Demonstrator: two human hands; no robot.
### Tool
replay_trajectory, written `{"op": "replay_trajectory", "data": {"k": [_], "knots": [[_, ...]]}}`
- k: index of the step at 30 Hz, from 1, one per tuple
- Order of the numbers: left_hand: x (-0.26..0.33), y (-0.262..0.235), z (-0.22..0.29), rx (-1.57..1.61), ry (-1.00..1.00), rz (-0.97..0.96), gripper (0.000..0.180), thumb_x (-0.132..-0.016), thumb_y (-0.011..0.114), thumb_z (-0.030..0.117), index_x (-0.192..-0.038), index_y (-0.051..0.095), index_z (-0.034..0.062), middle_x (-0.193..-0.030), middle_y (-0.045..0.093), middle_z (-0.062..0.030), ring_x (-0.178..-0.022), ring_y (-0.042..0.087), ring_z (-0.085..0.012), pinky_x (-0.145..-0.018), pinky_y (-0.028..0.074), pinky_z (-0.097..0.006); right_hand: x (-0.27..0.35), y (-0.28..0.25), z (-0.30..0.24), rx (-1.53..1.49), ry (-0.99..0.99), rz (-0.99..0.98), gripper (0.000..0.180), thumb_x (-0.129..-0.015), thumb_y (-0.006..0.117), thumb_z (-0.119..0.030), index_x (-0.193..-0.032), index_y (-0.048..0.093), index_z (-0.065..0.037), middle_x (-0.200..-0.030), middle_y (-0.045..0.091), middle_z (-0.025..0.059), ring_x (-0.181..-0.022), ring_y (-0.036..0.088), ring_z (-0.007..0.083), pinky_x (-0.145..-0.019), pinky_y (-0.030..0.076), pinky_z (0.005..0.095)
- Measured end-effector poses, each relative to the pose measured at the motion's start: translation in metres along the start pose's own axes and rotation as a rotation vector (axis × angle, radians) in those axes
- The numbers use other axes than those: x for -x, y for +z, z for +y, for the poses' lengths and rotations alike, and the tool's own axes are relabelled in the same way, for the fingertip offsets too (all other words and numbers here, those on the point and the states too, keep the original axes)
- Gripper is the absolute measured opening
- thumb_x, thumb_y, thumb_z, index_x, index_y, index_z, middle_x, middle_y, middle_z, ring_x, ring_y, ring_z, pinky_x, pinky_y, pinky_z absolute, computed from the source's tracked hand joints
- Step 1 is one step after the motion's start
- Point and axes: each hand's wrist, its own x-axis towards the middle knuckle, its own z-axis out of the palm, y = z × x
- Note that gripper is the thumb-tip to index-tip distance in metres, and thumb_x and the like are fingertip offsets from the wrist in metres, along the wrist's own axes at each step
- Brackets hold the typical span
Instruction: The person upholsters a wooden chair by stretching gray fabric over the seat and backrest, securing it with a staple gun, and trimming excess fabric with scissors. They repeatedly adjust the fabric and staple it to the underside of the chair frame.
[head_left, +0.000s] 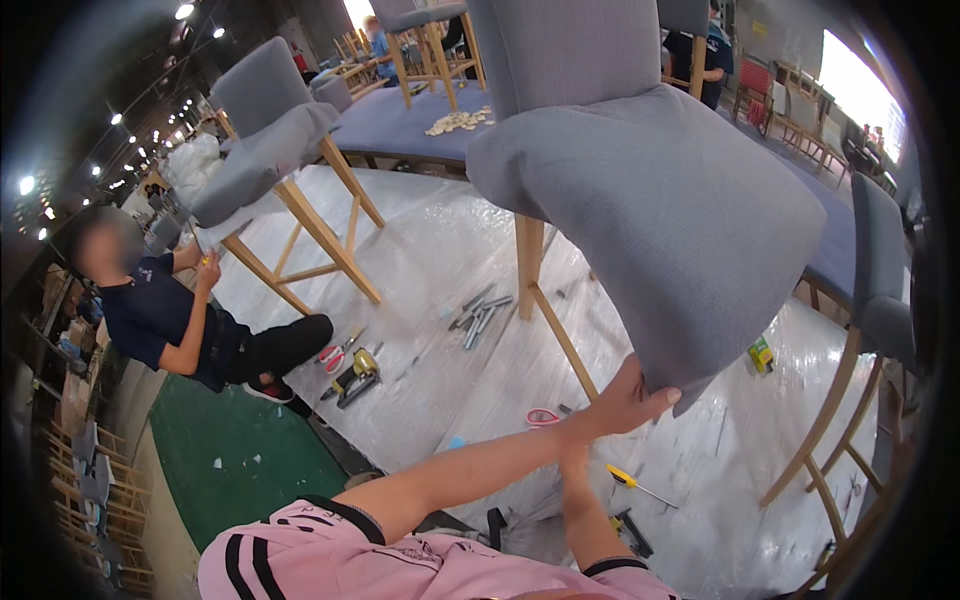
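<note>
The left hand (628,398) is up under the near corner of the grey upholstered chair (650,200), thumb pressed on the fabric edge and fingers tucked out of sight beneath the seat, so it has the seat corner in its grasp. The right hand (572,462) sits just below it, behind the left wrist, and I cannot tell how far it is open or what it touches. The chair stands tilted on the plastic-covered table (430,250), its wooden legs angling down to the sheet.

Near the forearms lie a yellow-handled screwdriver (632,484) and pink-handled scissors (543,416). Further left on the sheet there is a yellow and black power drill (357,376), with a cluster of metal parts (480,315) just beyond it. A second grey chair (265,130) stands at the far left of the table, and another shows at the right edge. A person in a dark shirt (150,310) sits at the left beside the table, over a green floor (240,450).
</note>
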Motion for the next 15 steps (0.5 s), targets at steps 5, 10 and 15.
{"op": "replay_trajectory", "data": {"k": [5, 10, 15], "knots": [[-0.004, 0.007, 0.010, -0.136, -0.014, -0.073, 0.035, -0.093, 0.071, 0.021, -0.115, 0.056, -0.0011, -0.097, 0.059, -0.0026, -0.084, 0.051, -0.0077, -0.068, 0.046, -0.028, 0.021, -0.054, 0.004, -0.215, -0.083, 0.241, 0.045, -0.089, 0.057, -0.010, -0.134, 0.060, -0.001, -0.103, 0.069, 0.0275, -0.096, 0.067, 0.0469, -0.082, 0.054, 0.0555], [-0.010, 0.010, 0.013, 0.007, 0.022, -0.030, 0.030, -0.093, 0.070, 0.017, -0.114, 0.062, -0.0025, -0.100, 0.064, -0.0035, -0.090, 0.055, -0.0090, -0.077, 0.049, -0.030, 0.090, -0.141, 0.007, -0.392, 0.091, 0.309, 0.048, -0.081, 0.067, -0.007, -0.128, 0.064, 0.000, -0.103, 0.070, 0.0198, -0.094, 0.068, 0.0338, -0.087, 0.055, 0.0436], [-0.011, -0.001, 0.024, -0.076, -0.065, -0.121, 0.039, -0.096, 0.069, 0.020, -0.124, 0.059, -0.0052, -0.117, 0.066, -0.0088, -0.107, 0.059, -0.0137, -0.094, 0.049, -0.032, 0.154, -0.286, -0.020, -1.062, 0.142, 0.626, 0.020, -0.093, 0.070, -0.008, -0.110, 0.069, 0.003, -0.095, 0.068, 0.0042, -0.087, 0.062, 0.0138, -0.082, 0.053, 0.0285]]}}
